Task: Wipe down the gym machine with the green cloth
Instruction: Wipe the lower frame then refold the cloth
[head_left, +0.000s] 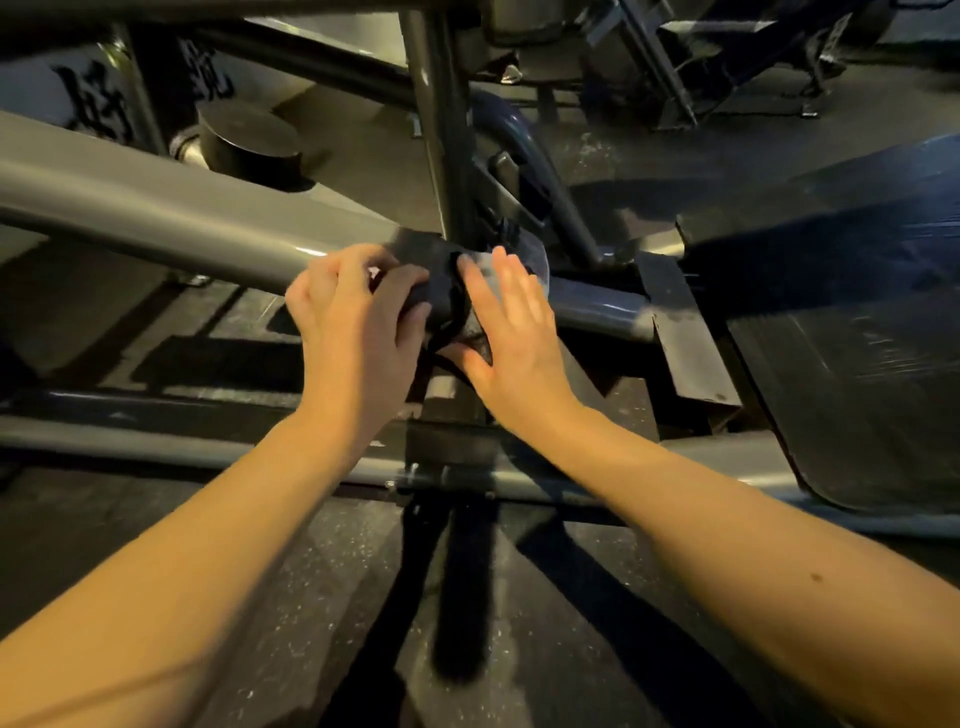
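Left hand: the left hand (358, 312) is clamped down, fingers curled over the top of the cloth and gripping it against the tube.
Right hand: the right hand (509, 332) lies flat just beside the left, fingers straight and together, pressing on the cloth's other side; the thumb sits low, by a hanging fold.
Cloth: the cloth (448, 299) is wrapped round the tube between the two hands. It reads as very dark in this dim light, and a loose tail hangs below the tube.
Gym machine: the gym machine (156, 208) shows a thick grey tube slanting away past the left hand, and both hands sit on it where it meets the joint.
Upright post: the upright post (441, 130) rises just beyond the fingertips.
Padded seat: out past the right hand is a dark padded seat (857, 374) under shiny plastic film.
Lower rail: a grey lower rail (156, 441) crosses beneath both wrists.
Floor: the speckled dark floor (337, 597) lies below the forearms.
Sharpness: there's some motion blur around the joint, so the small fittings there can't be made out.
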